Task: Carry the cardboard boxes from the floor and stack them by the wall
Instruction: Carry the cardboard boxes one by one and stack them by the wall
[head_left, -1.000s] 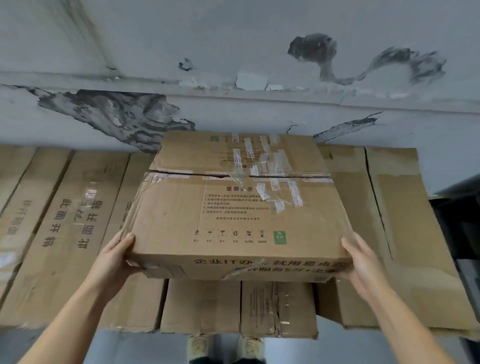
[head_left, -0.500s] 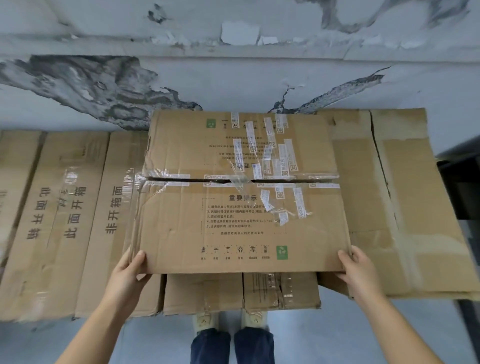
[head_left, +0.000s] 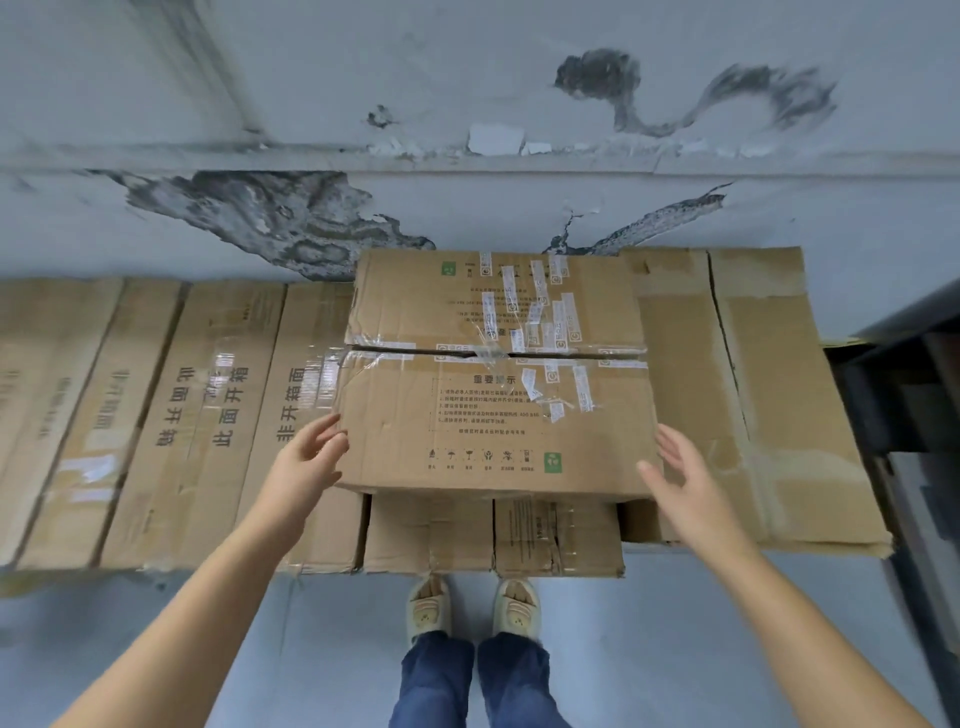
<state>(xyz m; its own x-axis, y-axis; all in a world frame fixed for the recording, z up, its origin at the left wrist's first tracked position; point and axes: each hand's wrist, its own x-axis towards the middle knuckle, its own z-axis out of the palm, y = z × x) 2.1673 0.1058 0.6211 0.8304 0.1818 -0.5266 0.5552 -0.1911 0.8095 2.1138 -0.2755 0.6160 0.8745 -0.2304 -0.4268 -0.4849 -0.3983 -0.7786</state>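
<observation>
The taped cardboard box rests on top of the stack of boxes set against the wall. Its far edge lies close to the wall; its near edge overhangs the two smaller boxes under it.

Hands:
- The left hand is at the near left corner of the box. Its fingers are straight and spread, with the tips touching or just beside the box's left side. It grips nothing.
- The right hand is at the near right corner. Its fingers are spread and relaxed, with the thumb at the box edge. Whether the palm touches the cardboard cannot be told. It grips nothing.

Step in hand: judged from this layout, the box is placed and the step is release, or a last squaring of the box on the stack.

Next move: if the overhang needs correction, apply flat palms to the near face and push toward the wall. Otherwise withdraw both hands and fetch the next box from the floor. No further box is visible on the floor in this view.

Count:
- Taped box on top: one.
- Smaller boxes directly below it: two visible.
- Long cartons to the left: at least four faces show; the exact number cannot be told.
- Large flat carton to the right: one, possibly two.
- Hands: two.
</observation>
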